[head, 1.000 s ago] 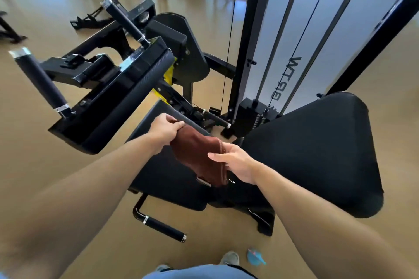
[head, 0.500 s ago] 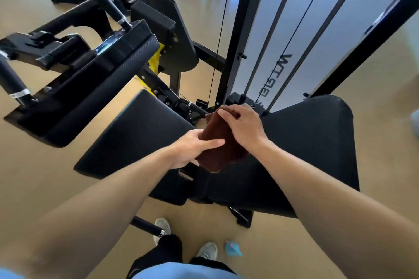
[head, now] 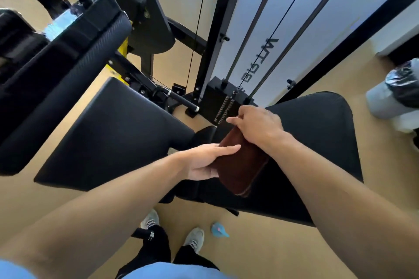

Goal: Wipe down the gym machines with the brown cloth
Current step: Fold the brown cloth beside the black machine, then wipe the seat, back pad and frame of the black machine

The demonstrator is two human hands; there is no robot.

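Brown cloth (head: 243, 165) folded, held over gap between 2 black seat pads (head: 118, 133). Right hand (head: 258, 127) gripping top edge; left hand (head: 204, 161) flat-fingered against side. Wiping seemingly not begun here; pads, handles left.

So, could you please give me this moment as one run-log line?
step: wiping | right hand: grips brown cloth top | left hand: straight fingers on cloth's left edge | cloth: folded, between seat pad and back pad
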